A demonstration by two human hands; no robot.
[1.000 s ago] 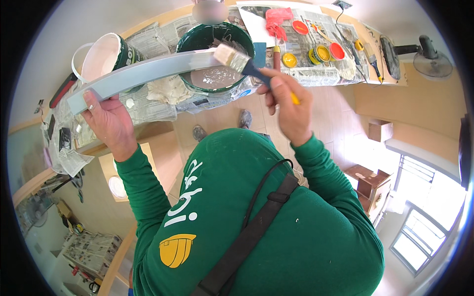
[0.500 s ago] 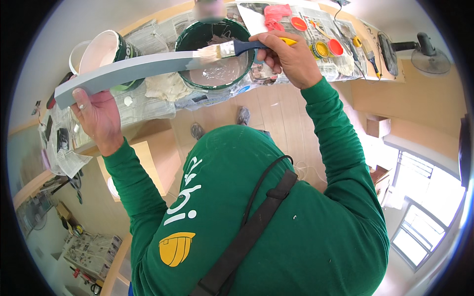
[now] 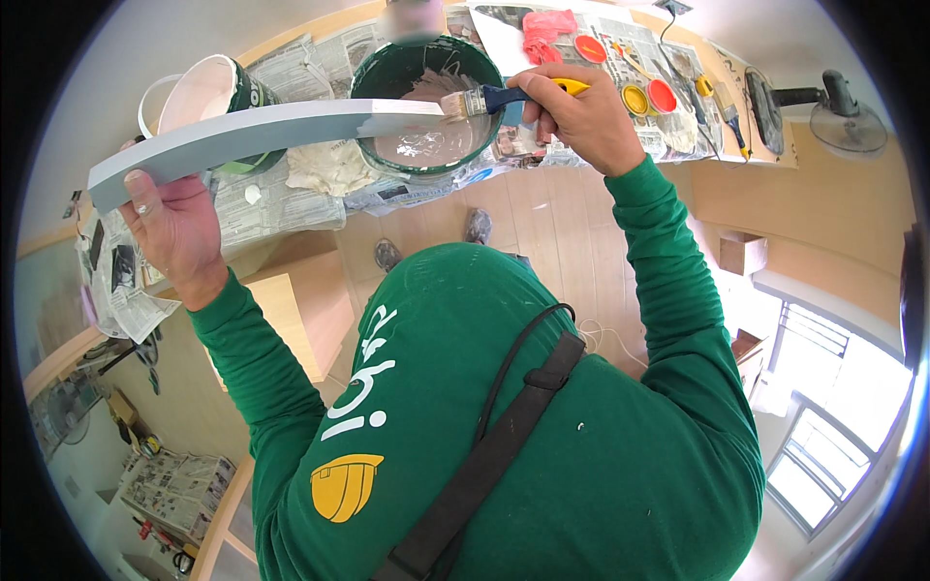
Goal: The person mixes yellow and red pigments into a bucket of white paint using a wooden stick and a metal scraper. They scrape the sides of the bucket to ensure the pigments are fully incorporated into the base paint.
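My left hand (image 3: pixel 174 228) grips one end of a long grey-painted board (image 3: pixel 247 136), thumb on its near face. The board's other end reaches over a dark green bucket (image 3: pixel 363 77) holding pinkish-grey paint (image 3: pixel 436 145). My right hand (image 3: pixel 581 111) is closed round the blue and yellow handle of a paintbrush (image 3: pixel 472 101). Its bristles are at the board's right tip, above the paint; whether they touch the wood is hard to tell. Grey covers most of the board's near face, with a paler stretch toward the right end.
Newspaper (image 3: pixel 310 208) covers the bench. A white-lined bucket (image 3: pixel 203 92) stands left, with a pale cloth (image 3: pixel 327 167) beside it. On the right lie a pink cloth (image 3: pixel 544 37), a red lid (image 3: pixel 590 48), small paint cans (image 3: pixel 635 100) and more brushes. A fan (image 3: pixel 845 121) stands far right.
The brush has moved right, from the board's face to its right tip. My left hand and the board have shifted slightly left.
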